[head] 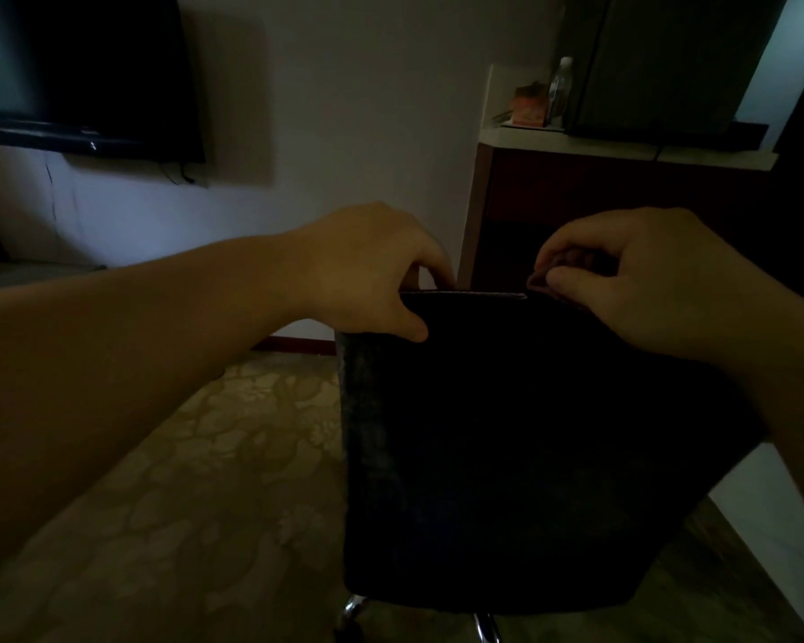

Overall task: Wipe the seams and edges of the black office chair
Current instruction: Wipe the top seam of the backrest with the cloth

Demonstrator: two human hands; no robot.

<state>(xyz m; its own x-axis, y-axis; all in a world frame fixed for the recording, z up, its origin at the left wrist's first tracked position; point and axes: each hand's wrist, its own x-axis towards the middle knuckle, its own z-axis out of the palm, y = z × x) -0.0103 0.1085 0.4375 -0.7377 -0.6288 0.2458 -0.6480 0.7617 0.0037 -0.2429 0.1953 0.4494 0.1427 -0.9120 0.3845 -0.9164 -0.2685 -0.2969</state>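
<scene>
1. Dim hotel-type room; patterned carpet (182,457) underfoot, a wall TV (89,71) off to the left, and a worktop (623,148) at the back right with a bottle (560,85) and a small box (527,104) on it.
2. Right in front is the black office chair (507,457), seen from behind; its backrest fills the lower middle and the chrome base just peeks out underneath.
3. Left hand (367,276) grips the top-left corner of the backrest, fingers curled over the edge, thumb on the near face.
4. Right hand (632,280) pinches a small dark cloth (546,278) against the top edge near the right corner.
5. Risks, imo: the chair probably rolls, so a hard swipe could make it swivel or scoot if the left hand loosens; the cloth is bunched small, so it might skip the seam; it's dark enough to miss dirt.
</scene>
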